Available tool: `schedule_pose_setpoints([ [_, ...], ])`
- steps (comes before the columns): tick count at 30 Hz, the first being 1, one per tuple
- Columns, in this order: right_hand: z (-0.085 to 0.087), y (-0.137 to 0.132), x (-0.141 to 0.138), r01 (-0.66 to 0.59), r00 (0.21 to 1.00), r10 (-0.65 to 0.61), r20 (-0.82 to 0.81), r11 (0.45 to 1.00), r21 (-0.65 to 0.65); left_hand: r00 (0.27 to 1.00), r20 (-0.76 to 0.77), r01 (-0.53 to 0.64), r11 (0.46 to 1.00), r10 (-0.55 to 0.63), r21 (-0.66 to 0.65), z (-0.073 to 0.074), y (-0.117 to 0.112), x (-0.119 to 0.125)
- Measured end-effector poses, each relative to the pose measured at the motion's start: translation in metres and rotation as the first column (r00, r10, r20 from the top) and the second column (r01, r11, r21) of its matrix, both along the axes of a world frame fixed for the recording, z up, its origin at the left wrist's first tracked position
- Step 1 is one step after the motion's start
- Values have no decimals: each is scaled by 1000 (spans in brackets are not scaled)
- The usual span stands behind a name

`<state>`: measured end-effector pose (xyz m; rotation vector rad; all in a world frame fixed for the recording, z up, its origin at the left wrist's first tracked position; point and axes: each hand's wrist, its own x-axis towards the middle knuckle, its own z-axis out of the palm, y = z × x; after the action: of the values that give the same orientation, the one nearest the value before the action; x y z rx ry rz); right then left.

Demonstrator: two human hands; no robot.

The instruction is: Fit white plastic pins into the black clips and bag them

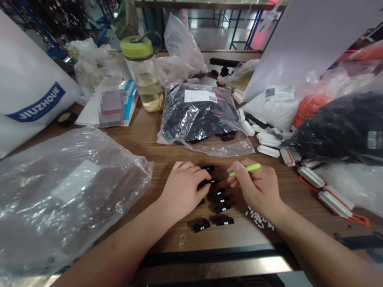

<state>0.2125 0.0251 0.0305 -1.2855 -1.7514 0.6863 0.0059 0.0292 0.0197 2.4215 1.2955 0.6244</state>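
- I see the left hand [182, 190] lying knuckles-up on the wooden table [148, 140], fingers curled and pinching a small black connector [207, 182] at the fingertips
- Right hand [258, 188] closed around a green-handled pick [245, 169]; its thin tip points left and meets the connector between the two hands
- Just near of the hands: a cluster of loose black connectors [222, 208] on the table, in a rough column, two side by side at the near end
- One more black piece [208, 167] just far of the left fingertips
- Left: large crumpled clear plastic bag [48, 192]
- Far centre: sealed bag of black parts [196, 112] with a white label; behind it a bottle with a yellow-green lid [145, 74]
- Right: white clips [268, 144] scattered beside more filled bags
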Motion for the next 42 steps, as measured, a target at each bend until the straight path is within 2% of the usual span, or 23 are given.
schedule_pose_setpoints([
  [8,-1,-2,-2,0,1000,1,26,1000,-10,1000,0,4,1000,-4,2,0,0,-1],
  [14,-3,-3,-2,-23,988,26,149,1000,-21,1000,8,8,1000,-8,-10,0,0,1],
  [23,-1,-2,-2,67,996,-68,-56,997,-35,999,35,-10,1000,10,-6,-1,0,0],
  [42,-1,1,-1,66,998,-66,-8,997,-42,1000,24,-2,1000,2,2,-2,0,0],
])
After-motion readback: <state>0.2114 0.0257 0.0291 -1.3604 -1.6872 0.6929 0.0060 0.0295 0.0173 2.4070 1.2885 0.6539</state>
